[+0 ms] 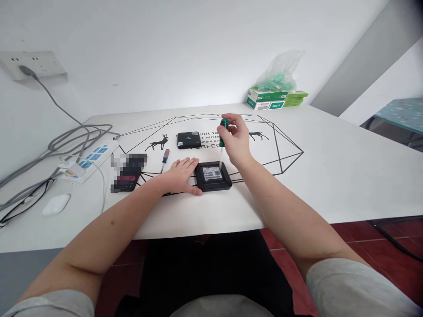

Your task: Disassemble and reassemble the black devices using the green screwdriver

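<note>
A black set-top box (212, 174) lies with its labelled underside up near the front of the table. My left hand (181, 176) rests flat beside it, fingers stretched out and thumb against its left edge. In my right hand (236, 138) is a green-handled screwdriver (221, 143), held upright with the fingers wrapped round its handle. The shaft points down to the box's upper right part; whether the tip sits in a screw is too small to tell. Behind it lies a second black box (189, 140). A smaller screwdriver (165, 157) with a red and blue handle lies left.
A phone (134, 171), partly blurred out, lies at the left. Beyond it are a power strip (95, 158), grey cables (62, 138) and a white earphone case (56, 204). Green and white boxes (267, 99) with a plastic bag (280, 75) stand at the back right.
</note>
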The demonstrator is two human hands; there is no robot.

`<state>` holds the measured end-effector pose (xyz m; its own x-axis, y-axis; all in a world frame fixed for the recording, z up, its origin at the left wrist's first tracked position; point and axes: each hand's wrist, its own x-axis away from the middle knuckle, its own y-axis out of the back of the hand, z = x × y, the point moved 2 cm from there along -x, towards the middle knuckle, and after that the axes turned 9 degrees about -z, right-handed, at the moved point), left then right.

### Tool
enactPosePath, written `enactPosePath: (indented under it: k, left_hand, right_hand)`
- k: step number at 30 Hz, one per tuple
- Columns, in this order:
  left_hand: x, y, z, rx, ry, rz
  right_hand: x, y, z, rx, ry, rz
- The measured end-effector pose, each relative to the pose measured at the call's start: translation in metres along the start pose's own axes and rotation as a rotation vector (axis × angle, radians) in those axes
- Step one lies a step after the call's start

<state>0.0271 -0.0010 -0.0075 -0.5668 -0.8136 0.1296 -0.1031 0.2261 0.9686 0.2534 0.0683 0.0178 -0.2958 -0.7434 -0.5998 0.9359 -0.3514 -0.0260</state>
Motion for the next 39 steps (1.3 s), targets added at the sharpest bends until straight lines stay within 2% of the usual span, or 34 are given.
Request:
enactPosePath:
  k: [2, 6, 8, 10, 14, 17, 19, 23, 26, 28, 33, 35, 37, 39]
  left_hand:
    - [0.000, 0.000, 0.000, 0.009, -0.006, -0.004]
    - [0.002, 0.000, 0.001, 0.029, -0.020, -0.017]
    - [0.002, 0.000, 0.002, 0.044, -0.053, -0.045]
    - [0.001, -0.001, 0.002, 0.053, -0.102, -0.083]
    - [-0.001, -0.003, 0.003, 0.075, -0.169, -0.135]
    - [-0.003, -0.005, 0.003, 0.100, -0.183, -0.174]
    - [-0.004, -0.006, 0.003, 0.112, -0.175, -0.201]
    - [-0.004, -0.006, 0.003, 0.130, -0.163, -0.244]
    - [-0.004, -0.008, 0.006, 0.159, -0.130, -0.279]
    - [-0.005, -0.010, 0.010, 0.203, -0.098, -0.312]
    - [-0.009, -0.015, 0.017, 0.334, -0.028, -0.371]
    - [-0.011, -0.017, 0.018, 0.381, 0.009, -0.385]
    - [-0.012, -0.018, 0.018, 0.433, 0.023, -0.405]
    - [-0.013, -0.019, 0.017, 0.492, -0.005, -0.442]
  right_hand:
    - [-0.011, 0.008, -0.011, 0.196, -0.061, 0.001]
    - [-0.016, 0.015, -0.026, 0.789, -0.143, 0.343]
    - [-0.012, 0.018, -0.029, 0.998, -0.221, 0.476]
    - [-0.009, 0.018, -0.028, 1.078, -0.272, 0.548]
    - [-0.004, 0.016, -0.015, 1.168, -0.293, 0.596]
    - [-0.002, 0.011, 0.001, 1.221, -0.160, 0.608]
    - [0.002, 0.007, 0.012, 1.215, -0.100, 0.667]
    - [0.014, 0.001, 0.025, 1.222, -0.229, 0.758]
    - [0.022, -0.004, 0.028, 1.166, -0.252, 0.794]
    - [0.023, -0.005, 0.027, 1.082, -0.253, 0.772]
    - [0.018, -0.002, 0.028, 0.702, -0.351, 0.592]
    - [0.018, -0.002, 0.031, 0.500, -0.346, 0.528]
    - [0.023, -0.006, 0.034, 0.303, -0.279, 0.539]
    - [0.032, -0.013, 0.034, 0.181, -0.176, 0.627]
